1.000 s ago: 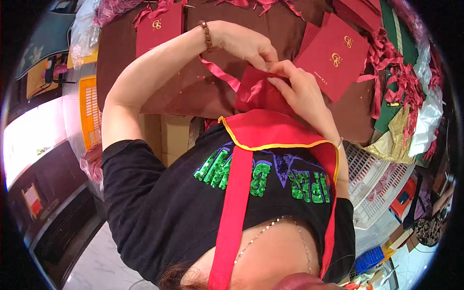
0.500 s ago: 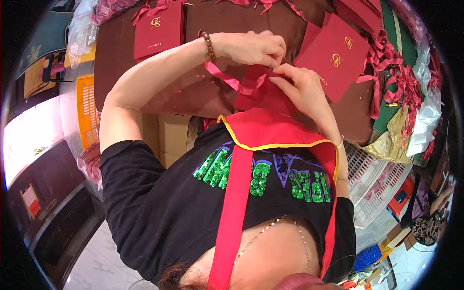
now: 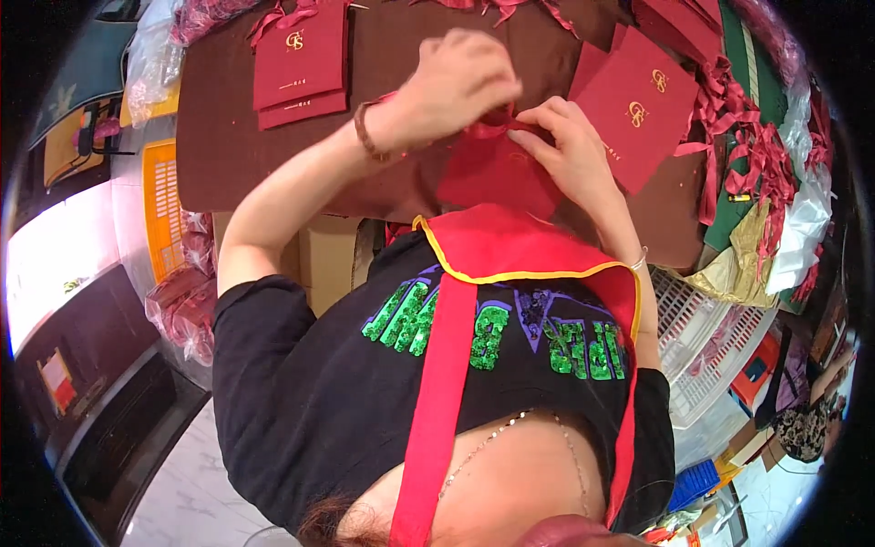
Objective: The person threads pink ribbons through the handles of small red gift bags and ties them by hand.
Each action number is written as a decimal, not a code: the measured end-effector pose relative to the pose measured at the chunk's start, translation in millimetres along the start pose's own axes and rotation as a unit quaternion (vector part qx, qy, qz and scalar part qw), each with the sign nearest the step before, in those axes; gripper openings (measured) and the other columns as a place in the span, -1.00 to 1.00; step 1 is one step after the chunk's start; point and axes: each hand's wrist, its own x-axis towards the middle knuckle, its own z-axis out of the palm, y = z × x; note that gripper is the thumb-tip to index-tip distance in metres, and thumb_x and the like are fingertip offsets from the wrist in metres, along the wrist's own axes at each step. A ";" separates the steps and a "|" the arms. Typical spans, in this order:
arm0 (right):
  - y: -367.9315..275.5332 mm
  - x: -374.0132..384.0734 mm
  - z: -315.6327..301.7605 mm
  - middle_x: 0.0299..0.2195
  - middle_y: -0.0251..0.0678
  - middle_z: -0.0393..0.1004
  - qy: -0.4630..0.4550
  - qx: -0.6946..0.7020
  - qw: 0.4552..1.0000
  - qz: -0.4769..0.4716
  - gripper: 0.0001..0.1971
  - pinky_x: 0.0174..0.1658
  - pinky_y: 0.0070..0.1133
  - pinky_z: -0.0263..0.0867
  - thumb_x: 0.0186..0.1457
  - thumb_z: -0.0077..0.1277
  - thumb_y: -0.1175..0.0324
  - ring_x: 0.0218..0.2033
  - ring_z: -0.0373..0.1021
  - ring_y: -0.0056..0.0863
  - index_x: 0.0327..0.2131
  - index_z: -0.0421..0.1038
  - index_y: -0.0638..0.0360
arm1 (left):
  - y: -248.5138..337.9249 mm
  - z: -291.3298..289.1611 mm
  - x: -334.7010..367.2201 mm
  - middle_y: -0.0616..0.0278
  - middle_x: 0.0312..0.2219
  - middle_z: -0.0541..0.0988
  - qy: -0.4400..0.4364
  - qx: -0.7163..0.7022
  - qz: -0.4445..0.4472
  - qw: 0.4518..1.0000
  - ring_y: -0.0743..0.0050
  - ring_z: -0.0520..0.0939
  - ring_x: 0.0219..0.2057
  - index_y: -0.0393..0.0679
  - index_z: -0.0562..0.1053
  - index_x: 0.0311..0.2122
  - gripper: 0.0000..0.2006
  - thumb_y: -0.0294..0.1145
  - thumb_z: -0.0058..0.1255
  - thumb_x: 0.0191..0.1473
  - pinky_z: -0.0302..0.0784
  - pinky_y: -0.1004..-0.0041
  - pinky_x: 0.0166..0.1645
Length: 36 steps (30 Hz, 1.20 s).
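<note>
Red bag (image 3: 495, 175) lies at upper centre; right hand (image 3: 570, 144) pinches its top edge, probably for steadiness; left hand (image 3: 460, 87) is blurred, its grip I cannot tell.

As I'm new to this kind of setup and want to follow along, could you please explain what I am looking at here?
There is no machine: these are a person's bare hands, seen from above by a wide fisheye camera worn on the head, so edges look curved. The table has a brown cover. The right hand pinches the top edge of what looks like a dark-red bag, where a ribbon shows. The left hand is just above; it is blurred, so I cannot tell what it grips. Flat dark-red pieces lie at left and right, with tangled ribbons farther right.
</note>
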 end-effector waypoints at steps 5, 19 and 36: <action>3.1 -12.9 -2.3 -0.31 -0.27 0.35 0.036 -0.093 0.995 -0.030 -0.78 -0.18 -0.48 0.23 -0.06 0.11 0.29 -0.20 0.29 -0.31 -0.32 0.45 0.16 | -4.5 20.7 -31.7 0.35 -0.20 0.43 -0.030 -0.096 -0.051 0.994 0.26 0.34 -0.09 -0.02 0.43 -0.41 -0.90 -0.30 0.05 -0.06 0.20 0.23 -0.05; 24.8 -33.0 1.0 -0.47 -0.50 0.38 -0.040 0.293 0.919 0.261 -0.79 -0.43 -0.75 0.22 0.10 -0.01 0.33 -0.47 0.28 -0.76 -0.22 0.37 0.22 | 5.6 9.6 -74.7 0.09 -0.17 0.43 0.027 -0.034 -0.171 0.984 0.28 0.46 -0.13 -0.06 0.14 0.11 -0.36 -0.35 0.13 -0.10 0.20 0.32 -0.01; 21.9 -19.5 7.7 -0.53 -0.48 0.41 -0.053 0.287 0.905 0.310 -0.75 -0.53 -0.76 0.23 0.14 -0.07 0.26 -0.57 0.30 -0.76 -0.25 0.39 0.26 | 39.6 -93.4 -122.0 -0.15 -0.07 0.41 0.170 -0.765 -0.154 0.602 0.12 0.50 -0.09 -0.42 0.14 0.12 -0.41 -0.77 -0.20 -0.14 0.38 0.36 0.02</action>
